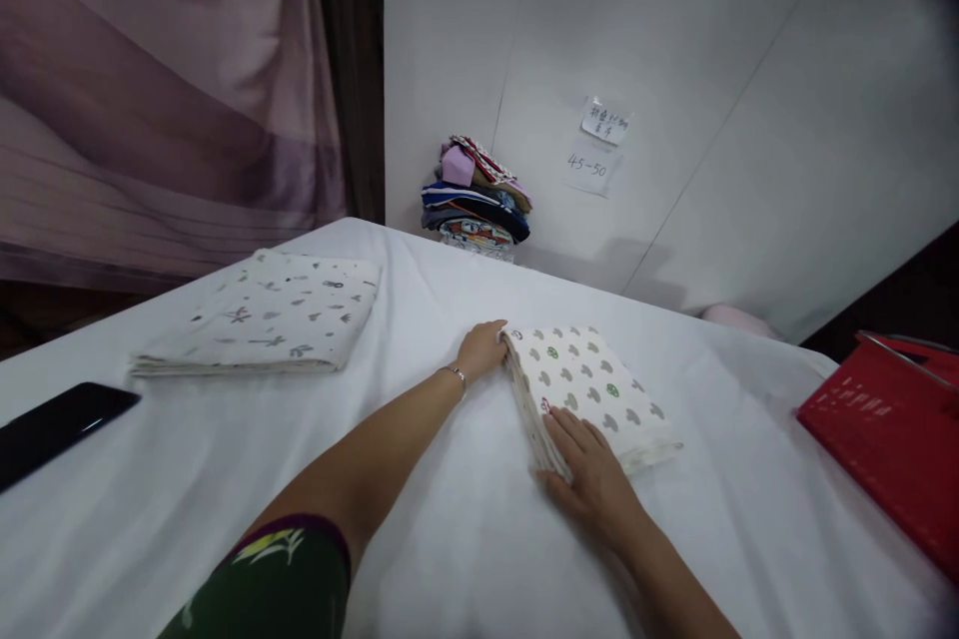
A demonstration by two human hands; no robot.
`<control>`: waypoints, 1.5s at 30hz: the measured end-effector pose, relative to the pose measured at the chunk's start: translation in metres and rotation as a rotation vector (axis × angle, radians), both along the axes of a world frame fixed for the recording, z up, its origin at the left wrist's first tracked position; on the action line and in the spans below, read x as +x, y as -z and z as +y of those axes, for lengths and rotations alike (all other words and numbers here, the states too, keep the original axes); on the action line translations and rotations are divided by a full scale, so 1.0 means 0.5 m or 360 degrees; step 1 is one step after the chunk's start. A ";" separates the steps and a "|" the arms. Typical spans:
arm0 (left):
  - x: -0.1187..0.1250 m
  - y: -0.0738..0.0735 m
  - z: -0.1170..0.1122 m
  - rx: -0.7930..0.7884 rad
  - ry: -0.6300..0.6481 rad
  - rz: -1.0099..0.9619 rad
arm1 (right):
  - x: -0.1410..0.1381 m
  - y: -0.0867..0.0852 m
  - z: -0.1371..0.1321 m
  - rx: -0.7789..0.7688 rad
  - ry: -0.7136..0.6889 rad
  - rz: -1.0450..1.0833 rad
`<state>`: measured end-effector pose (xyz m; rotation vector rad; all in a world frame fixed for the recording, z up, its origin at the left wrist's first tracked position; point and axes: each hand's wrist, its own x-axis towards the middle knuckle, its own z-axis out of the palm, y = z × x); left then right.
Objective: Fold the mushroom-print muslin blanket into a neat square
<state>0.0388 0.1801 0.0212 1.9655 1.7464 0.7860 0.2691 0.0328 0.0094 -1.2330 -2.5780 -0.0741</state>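
On tablecloth [442, 529], folded cloth [573, 374], long axis slanting away leftward, right hand [594, 481] flat, left hand [480, 349] grip unclear.

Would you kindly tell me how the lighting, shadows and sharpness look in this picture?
Head view: dim, cool light, with a soft shadow low on the white wall; head view: the top right corner fades to black; head view: the folded cloth with mushroom-like shapes shows its print clearly.

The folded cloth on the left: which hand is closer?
Left. The left hand is right of that folded cloth, at the far corner of the mushroom-print cloth; the right hand is farther right, on its near side.
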 end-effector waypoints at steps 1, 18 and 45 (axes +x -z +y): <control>0.002 0.005 0.008 0.0023 0.0035 0.0006 | 0.003 0.001 0.000 0.0013 -0.0022 0.0003; -0.049 0.005 0.042 0.0099 0.0279 0.0033 | -0.001 -0.014 -0.003 -0.0029 -0.0141 -0.0062; -0.045 0.036 0.014 -0.0024 0.0263 -0.0724 | -0.178 -0.077 0.183 -0.0220 0.0388 -0.0007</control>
